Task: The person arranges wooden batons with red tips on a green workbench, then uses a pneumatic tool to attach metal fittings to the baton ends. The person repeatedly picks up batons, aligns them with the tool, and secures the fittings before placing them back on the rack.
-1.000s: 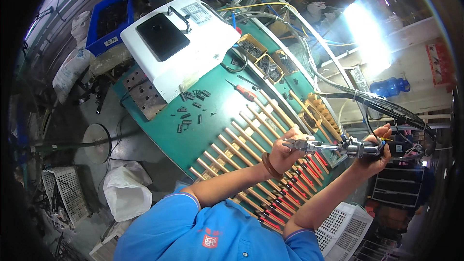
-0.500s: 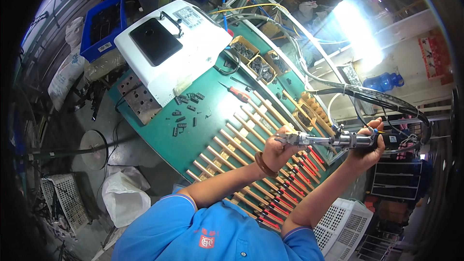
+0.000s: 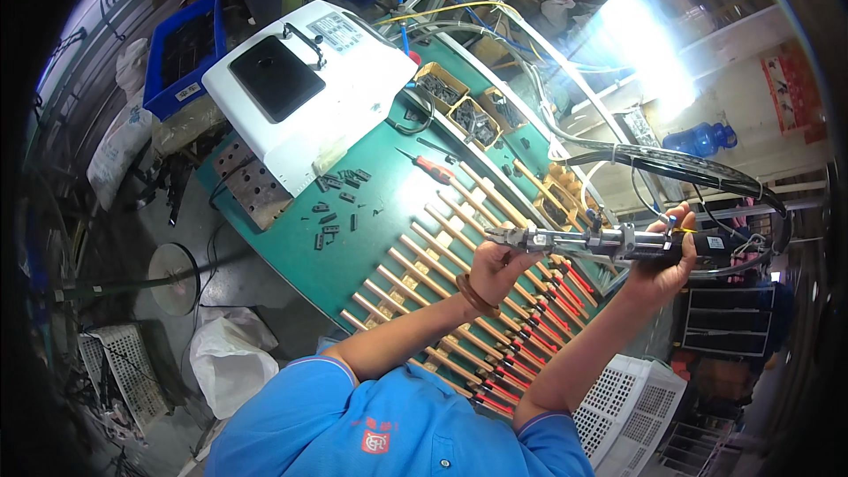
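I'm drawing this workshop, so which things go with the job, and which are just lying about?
Seem to go with the job:
- metal tool with a dark end
- right hand, holding the dark end
- left hand, at the tip
- row of wooden rods, below

Seem just lying about:
- red-handled screwdriver
- white sack
- blue bottle

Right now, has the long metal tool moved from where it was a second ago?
Yes: judged against the red-handled screwdriver on the green bench, the metal tool has shifted leftward and upward in the picture, its tip now appearing nearer that screwdriver.
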